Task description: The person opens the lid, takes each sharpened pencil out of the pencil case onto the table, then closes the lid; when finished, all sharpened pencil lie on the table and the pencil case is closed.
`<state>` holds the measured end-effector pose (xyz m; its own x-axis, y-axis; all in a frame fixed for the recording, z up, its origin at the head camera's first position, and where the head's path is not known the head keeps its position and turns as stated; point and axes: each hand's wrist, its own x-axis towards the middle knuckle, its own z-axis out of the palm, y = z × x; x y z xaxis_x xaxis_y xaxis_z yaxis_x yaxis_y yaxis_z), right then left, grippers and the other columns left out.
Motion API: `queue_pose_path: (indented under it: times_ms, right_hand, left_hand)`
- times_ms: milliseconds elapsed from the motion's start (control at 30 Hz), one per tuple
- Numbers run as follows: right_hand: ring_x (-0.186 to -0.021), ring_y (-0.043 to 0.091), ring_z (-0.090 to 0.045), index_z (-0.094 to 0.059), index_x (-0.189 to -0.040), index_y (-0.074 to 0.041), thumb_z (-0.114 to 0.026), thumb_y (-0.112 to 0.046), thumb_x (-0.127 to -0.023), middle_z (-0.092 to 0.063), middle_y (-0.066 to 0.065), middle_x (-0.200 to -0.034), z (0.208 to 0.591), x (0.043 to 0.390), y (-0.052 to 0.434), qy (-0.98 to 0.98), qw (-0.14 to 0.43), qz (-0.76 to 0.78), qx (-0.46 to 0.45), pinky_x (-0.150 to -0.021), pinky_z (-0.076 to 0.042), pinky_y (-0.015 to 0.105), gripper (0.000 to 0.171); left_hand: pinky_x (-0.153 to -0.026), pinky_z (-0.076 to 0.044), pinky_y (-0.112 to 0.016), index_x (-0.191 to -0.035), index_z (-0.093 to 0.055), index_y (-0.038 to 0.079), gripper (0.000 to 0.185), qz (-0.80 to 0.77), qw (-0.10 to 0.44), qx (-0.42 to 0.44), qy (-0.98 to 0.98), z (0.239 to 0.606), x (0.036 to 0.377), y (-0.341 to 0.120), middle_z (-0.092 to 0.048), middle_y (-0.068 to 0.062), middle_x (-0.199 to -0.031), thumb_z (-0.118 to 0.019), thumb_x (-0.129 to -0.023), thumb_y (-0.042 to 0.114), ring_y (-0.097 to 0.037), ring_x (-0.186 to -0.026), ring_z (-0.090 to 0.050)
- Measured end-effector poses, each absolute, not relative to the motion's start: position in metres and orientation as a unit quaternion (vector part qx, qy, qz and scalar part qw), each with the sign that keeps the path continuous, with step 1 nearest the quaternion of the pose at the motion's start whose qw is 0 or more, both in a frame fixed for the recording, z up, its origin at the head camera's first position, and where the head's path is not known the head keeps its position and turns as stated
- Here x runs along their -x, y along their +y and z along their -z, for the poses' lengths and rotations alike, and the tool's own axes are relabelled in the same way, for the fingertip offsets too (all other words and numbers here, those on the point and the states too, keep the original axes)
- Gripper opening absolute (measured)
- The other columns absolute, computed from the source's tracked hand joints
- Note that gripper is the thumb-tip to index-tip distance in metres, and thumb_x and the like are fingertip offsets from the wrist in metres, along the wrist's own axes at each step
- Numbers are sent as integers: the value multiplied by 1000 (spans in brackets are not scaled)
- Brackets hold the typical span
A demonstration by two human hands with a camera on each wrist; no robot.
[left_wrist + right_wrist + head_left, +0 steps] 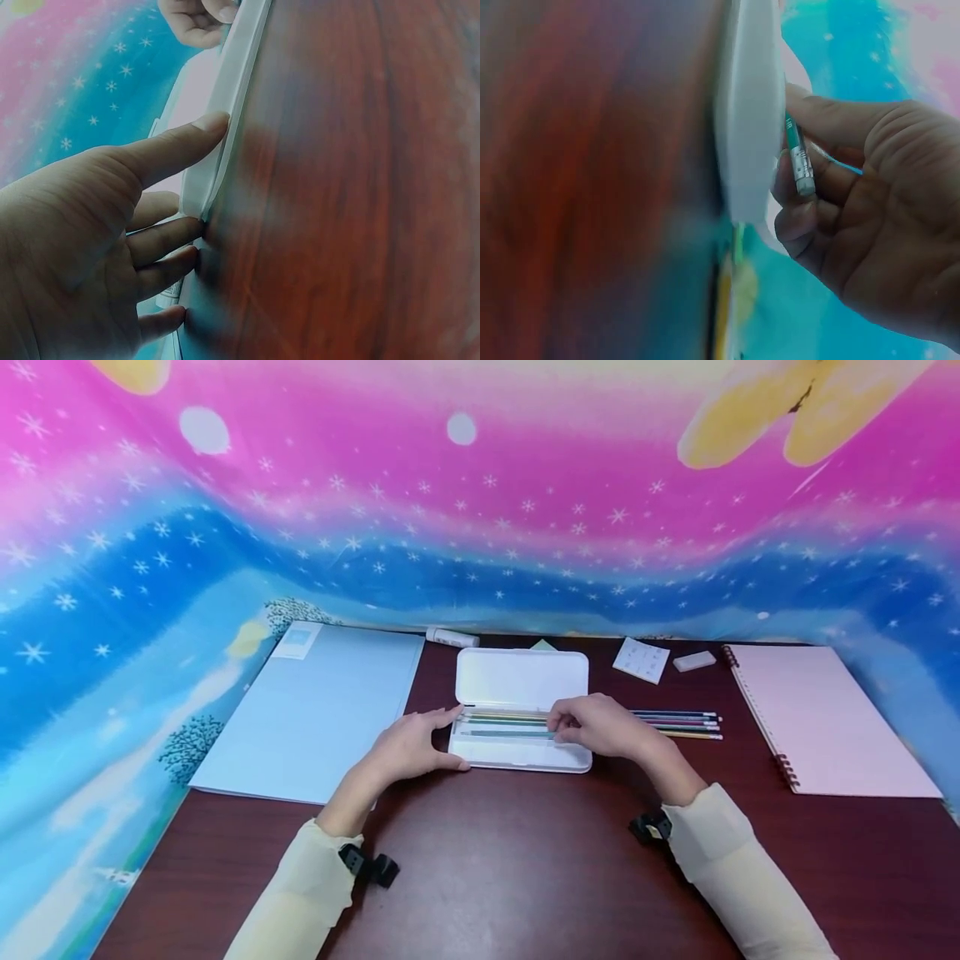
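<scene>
The left hand (408,750), fingers relaxed, steadies the open white pencil case (521,710) mid-surface. The right hand (600,727) pinches a green pencil (799,154) at its eraser end over the tray. Best lay it flat alongside the others, case kept braced.

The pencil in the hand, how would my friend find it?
Find the open white pencil case mid-table. The right hand at its near tray pinches one green pencil. Unlike the pencils lying loose to the right, it's held in fingers.
</scene>
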<state>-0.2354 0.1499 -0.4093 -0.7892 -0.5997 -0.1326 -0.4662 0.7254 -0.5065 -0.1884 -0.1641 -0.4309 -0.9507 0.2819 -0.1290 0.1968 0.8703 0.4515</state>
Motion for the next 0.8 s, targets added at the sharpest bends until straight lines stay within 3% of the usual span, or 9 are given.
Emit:
queue_pose_path:
  times_ms: [233,800]
  right_hand:
    - [-85,12,-62,-75,-104,-16,-71,-13,-95,-73,-4,-93,403,237,177,921,91,251,284,-80,-53,37,11]
    - [-82,14,-58,-76,-101,-25,-74,-16,-93,-73,-6,-93,397,234,259,940,13,230,251,-74,-49,32,13]
  left_hand:
    - [-116,-38,-56,-157,-40,25,95,-224,100,-122,962,434,189,-164,-46,-12,-158,-83,-77,54,-36,-146,-43]
    - [-114,-41,-54,-157,-40,25,96,-223,100,-123,962,431,189,-166,-47,-11,-157,-83,-77,55,-33,-146,-44]
